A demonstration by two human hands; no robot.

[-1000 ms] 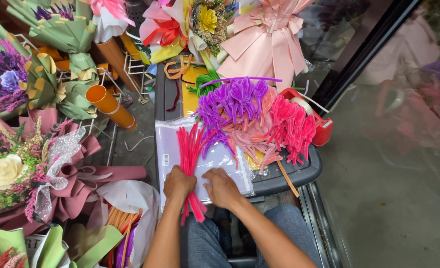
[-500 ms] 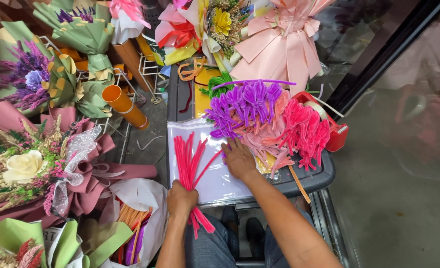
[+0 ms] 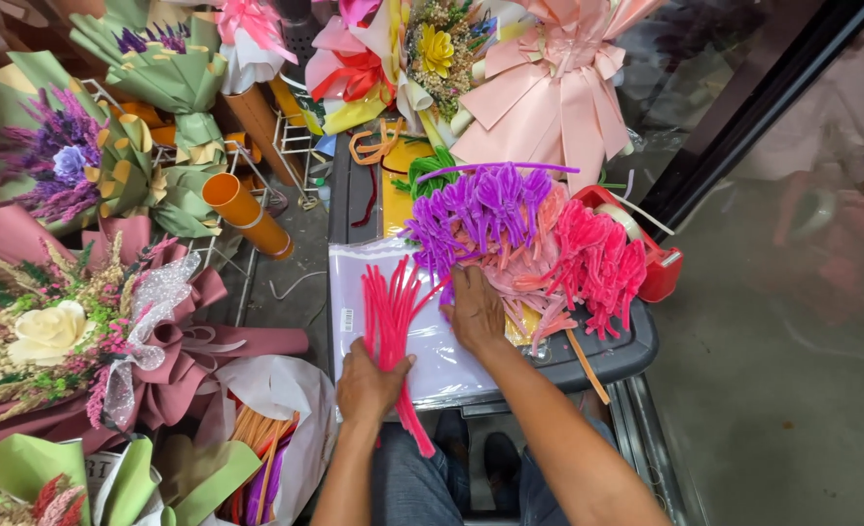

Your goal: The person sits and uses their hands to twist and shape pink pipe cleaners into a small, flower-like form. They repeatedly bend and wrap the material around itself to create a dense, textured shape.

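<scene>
Meanwhile, left hand (image 3: 368, 382) clamps pink stems (image 3: 390, 321) over a clear packet (image 3: 451, 360); right hand (image 3: 476, 310) rests flat.

Left hand (image 3: 368, 382) is curled into a closed fist, knuckles up, forearm rising straight from below; right hand (image 3: 475, 310) lies flatter, palm down, ahead of the left, fingers reaching forward, forearm angling in from lower right.

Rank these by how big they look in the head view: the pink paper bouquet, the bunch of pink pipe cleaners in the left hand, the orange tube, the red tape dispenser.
1. Pink paper bouquet, clearly largest.
2. Pink pipe cleaners, held in the left hand.
3. Orange tube and red tape dispenser: these look alike, and the dispenser is partly hidden, so no ranking.
</scene>
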